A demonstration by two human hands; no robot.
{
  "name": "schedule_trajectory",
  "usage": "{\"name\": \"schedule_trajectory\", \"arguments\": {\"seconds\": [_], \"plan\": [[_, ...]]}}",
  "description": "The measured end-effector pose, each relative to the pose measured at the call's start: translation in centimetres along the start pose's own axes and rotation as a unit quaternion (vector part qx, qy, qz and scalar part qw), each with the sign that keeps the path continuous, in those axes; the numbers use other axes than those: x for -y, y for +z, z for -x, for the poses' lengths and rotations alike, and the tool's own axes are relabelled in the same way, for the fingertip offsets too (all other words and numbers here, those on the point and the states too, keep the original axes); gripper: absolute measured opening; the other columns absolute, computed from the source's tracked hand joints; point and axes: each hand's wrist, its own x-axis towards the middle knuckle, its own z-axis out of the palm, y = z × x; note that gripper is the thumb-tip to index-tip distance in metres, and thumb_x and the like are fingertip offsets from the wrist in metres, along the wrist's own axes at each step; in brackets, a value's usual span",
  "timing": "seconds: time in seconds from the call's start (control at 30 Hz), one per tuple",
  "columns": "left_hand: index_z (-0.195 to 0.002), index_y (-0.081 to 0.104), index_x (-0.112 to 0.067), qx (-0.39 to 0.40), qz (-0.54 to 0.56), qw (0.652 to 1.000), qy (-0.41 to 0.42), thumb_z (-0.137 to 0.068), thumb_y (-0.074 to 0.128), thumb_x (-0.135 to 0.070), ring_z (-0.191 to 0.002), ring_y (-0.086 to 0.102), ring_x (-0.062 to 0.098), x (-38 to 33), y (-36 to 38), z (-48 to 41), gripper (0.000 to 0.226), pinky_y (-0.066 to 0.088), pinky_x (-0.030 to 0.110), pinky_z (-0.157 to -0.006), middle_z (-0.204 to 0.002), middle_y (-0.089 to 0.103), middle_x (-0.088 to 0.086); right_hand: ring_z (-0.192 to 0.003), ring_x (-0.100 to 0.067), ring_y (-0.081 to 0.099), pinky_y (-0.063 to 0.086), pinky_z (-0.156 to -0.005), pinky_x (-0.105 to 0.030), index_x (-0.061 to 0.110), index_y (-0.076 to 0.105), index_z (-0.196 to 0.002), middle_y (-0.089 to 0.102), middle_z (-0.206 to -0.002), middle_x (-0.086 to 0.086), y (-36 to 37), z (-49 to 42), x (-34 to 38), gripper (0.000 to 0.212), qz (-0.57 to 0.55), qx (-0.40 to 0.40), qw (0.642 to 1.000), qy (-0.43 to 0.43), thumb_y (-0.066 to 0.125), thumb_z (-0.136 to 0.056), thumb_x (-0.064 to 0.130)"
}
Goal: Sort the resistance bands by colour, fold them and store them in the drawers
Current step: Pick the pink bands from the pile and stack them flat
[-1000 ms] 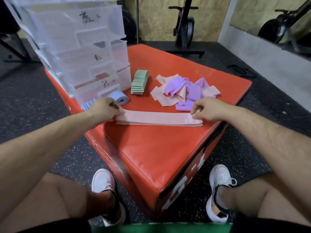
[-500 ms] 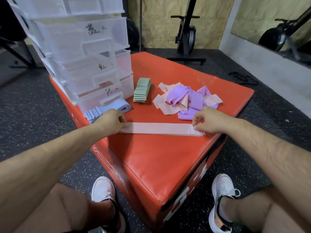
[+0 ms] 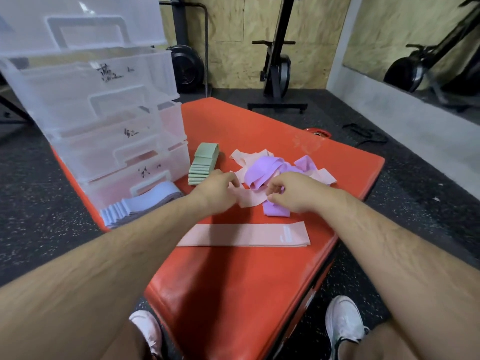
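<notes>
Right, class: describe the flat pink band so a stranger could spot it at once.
Start at the red padded box. Near its front edge, before the tangled pink and purple band pile, lies a long pale pink fabric band. It alone lies flat and straight, with white print at one end.

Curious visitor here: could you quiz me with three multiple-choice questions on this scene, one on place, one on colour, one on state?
1. Where is the green stack?
A) on the floor
B) on the red box, beside the drawer unit
C) in the top drawer

2. Which colours make up the loose pile?
A) pink and purple
B) green and blue
C) black and yellow

3. The flat pink band in front is:
A) held by both hands
B) rolled into a ball
C) lying flat, untouched

Answers:
1 B: it stands on the red box next to the drawer unit.
2 A: only pink and purple bands lie tangled there.
3 C: the left hand and right hand are at the loose pile.
</notes>
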Motion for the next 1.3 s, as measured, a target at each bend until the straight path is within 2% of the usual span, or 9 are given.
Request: {"name": "schedule_trajectory", "arguments": {"seconds": [0.1, 0.23, 0.33, 0.43, 0.63, 0.8, 0.97, 1.17, 1.3], "plan": [[-0.118, 0.061, -0.027, 0.042, -0.011, 0.999, -0.015, -0.087, 0.066, -0.03, -0.096, 0.054, 0.018, -0.9, 1.2, -1.4, 0.031, 0.039, 0.023, -0.082, -0.113, 0.046, 0.001, -0.092, -0.014, 0.054, 0.041, -0.075, -0.026, 0.033, 0.07, -0.099, 0.053, -0.087, 0.014, 0.2, -1.1, -0.6, 0.011, 0.033, 0.002, 0.999, 0.012, 0.062, -0.091, 0.031], [-0.108, 0.066, -0.019, 0.042, -0.018, 0.999, -0.011, -0.087, 0.065, -0.022, -0.09, 0.055, 0.018, -0.9, 1.4, -2.1, 0.021, 0.036, 0.019, -0.072, -0.103, 0.049, 0.001, -0.117, -0.026, 0.047, 0.037, -0.09, -0.031, 0.033, 0.07, -0.108, 0.049, -0.122, -0.004, 0.5, -1.7, -1.5, 0.02, 0.116, 0.01, 0.993, 0.022, 0.062, -0.091, 0.04], [-0.096, 0.069, -0.015, 0.022, 0.012, 0.999, -0.022, -0.083, 0.067, -0.014, -0.081, 0.061, 0.019, -0.8, 0.9, -2.6, 0.013, 0.041, 0.02, -0.06, -0.086, 0.062, -0.003, -0.1, -0.029, 0.061, 0.046, -0.076, -0.035, 0.025, 0.059, -0.072, 0.061, -0.098, -0.002, 0.6, -2.3, -1.6, 0.018, 0.12, -0.005, 0.992, 0.029, 0.061, -0.088, 0.031], [-0.094, 0.068, -0.016, -0.011, 0.065, 0.997, -0.042, -0.084, 0.067, -0.016, -0.061, 0.057, 0.012, -1.2, -0.1, -2.7, 0.01, 0.036, 0.011, -0.042, -0.074, 0.062, -0.005, -0.091, -0.026, 0.063, 0.05, -0.08, -0.038, 0.019, 0.07, -0.082, 0.065, -0.092, -0.002, -0.1, -2.5, -1.4, 0.014, 0.04, -0.041, 0.998, 0.027, 0.058, -0.089, 0.016], [-0.091, 0.068, -0.018, -0.077, 0.184, 0.978, -0.063, -0.087, 0.065, -0.021, -0.068, 0.06, 0.014, -1.9, -2.3, -2.1, 0.006, 0.048, 0.022, -0.055, -0.08, 0.066, -0.001, -0.073, -0.004, 0.064, 0.051, -0.075, -0.027, 0.025, 0.074, -0.087, 0.071, -0.08, 0.01, -2.8, -1.9, -0.3, 0.009, -0.196, -0.184, 0.962, 0.038, 0.072, -0.079, 0.02], [-0.096, 0.066, -0.024, -0.148, 0.297, 0.943, -0.033, -0.095, 0.061, -0.025, -0.063, 0.052, 0.013, -2.1, -4.1, -1.4, 0.006, 0.044, 0.025, -0.055, -0.08, 0.061, 0.005, -0.085, -0.008, 0.066, 0.054, -0.079, -0.027, 0.022, 0.075, -0.09, 0.073, -0.091, 0.008, -4.5, -1.2, 0.4, 0.009, -0.288, -0.21, 0.934, 0.031, 0.073, -0.083, 0.016], [-0.093, 0.068, -0.019, -0.158, 0.418, 0.893, -0.052, -0.097, 0.063, -0.026, -0.073, 0.058, 0.012, -2.4, -5.4, -0.7, 0.009, 0.047, 0.025, -0.068, -0.082, 0.065, 0.002, -0.069, 0.001, 0.062, 0.048, -0.058, -0.015, 0.015, 0.074, -0.097, 0.071, -0.088, 0.005, -5.8, 0.0, 0.9, 0.01, -0.373, -0.191, 0.908, 0.017, 0.073, -0.087, 0.016], [-0.102, 0.071, -0.006, -0.116, 0.558, 0.821, -0.026, -0.098, 0.06, -0.012, -0.076, 0.058, 0.018, -3.4, -6.7, 0.0, 0.013, 0.052, 0.027, -0.07, -0.085, 0.064, 0.008, -0.094, -0.01, 0.065, 0.054, -0.086, -0.029, 0.028, 0.059, -0.126, 0.066, -0.104, 0.008, -5.2, 0.3, 0.9, 0.044, -0.252, -0.161, 0.953, 0.041, 0.072, -0.084, 0.025], [-0.114, 0.068, -0.004, -0.082, 0.601, 0.795, 0.013, -0.092, 0.054, 0.011, -0.084, 0.066, 0.019, -4.5, -7.4, 0.6, 0.03, 0.056, 0.025, -0.079, -0.098, 0.069, 0.011, -0.077, -0.011, 0.061, 0.049, -0.077, -0.029, 0.026, 0.051, -0.11, 0.067, -0.098, 0.002, -5.2, 1.1, 3.2, 0.027, -0.265, -0.225, 0.938, -0.017, 0.059, -0.088, 0.016]]}}
